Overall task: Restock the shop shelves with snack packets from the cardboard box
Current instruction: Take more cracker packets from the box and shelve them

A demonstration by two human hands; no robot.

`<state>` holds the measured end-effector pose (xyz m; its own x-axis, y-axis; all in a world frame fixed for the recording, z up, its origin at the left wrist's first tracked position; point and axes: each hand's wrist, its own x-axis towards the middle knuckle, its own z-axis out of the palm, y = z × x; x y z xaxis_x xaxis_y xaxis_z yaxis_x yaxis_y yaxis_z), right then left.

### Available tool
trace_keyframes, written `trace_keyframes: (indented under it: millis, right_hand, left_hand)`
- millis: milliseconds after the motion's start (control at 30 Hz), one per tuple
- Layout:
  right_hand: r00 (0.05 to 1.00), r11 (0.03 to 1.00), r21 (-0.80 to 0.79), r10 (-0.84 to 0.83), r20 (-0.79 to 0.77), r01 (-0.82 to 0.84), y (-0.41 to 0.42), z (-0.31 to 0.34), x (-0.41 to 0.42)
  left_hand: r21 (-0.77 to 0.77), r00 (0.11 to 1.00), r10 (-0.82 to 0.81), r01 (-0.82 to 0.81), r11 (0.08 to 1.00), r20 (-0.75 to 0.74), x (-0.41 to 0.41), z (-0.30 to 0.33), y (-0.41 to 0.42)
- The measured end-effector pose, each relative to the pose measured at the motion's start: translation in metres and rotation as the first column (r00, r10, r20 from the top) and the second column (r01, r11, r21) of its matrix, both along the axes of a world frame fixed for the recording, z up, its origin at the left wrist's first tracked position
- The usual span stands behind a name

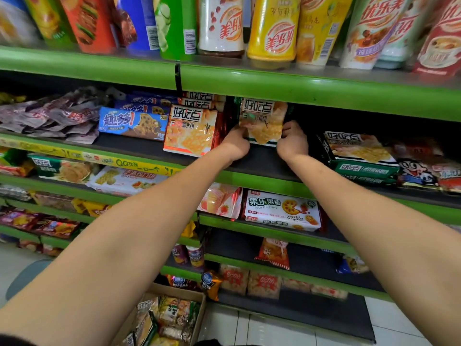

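Both bare arms stretch forward, the left hand (237, 143) and right hand (291, 141) clenched, knuckles toward the camera.

We see green shelf edges (249, 81) over dark boards. The packet (262, 121) we hold is orange-yellow with a green and white striped edge. A blue biscuit box (132, 124) lies nearby, and a brown cardboard box (182, 294) below.
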<state>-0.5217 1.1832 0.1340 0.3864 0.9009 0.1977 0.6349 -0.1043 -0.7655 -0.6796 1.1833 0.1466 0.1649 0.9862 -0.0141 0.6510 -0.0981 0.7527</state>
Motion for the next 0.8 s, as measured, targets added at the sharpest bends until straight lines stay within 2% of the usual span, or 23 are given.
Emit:
trace_keyframes:
  millis: [133, 367, 600, 800]
  right_hand:
    - [0.996, 0.999, -0.024, 0.047, -0.075, -0.049, 0.013, 0.001, -0.002]
    - [0.996, 0.995, -0.066, 0.073, -0.042, -0.076, 0.029, 0.004, -0.01]
    - [0.996, 0.99, -0.115, 0.085, 0.01, -0.083, 0.036, 0.002, -0.009]
    - [0.991, 0.989, -0.077, 0.12, -0.053, -0.124, 0.026, 0.007, -0.008]
  left_hand:
    - [0.026, 1.0, -0.017, 0.017, 1.0, -0.023, 0.009, 0.001, 0.014]
    - [0.091, 0.996, -0.048, 0.054, 0.994, -0.071, 0.019, -0.001, 0.039]
    - [0.047, 0.998, -0.042, 0.044, 0.998, -0.038, 0.017, -0.003, 0.048]
    - [0.005, 0.999, -0.028, 0.028, 1.0, 0.028, 0.019, -0.003, 0.041]
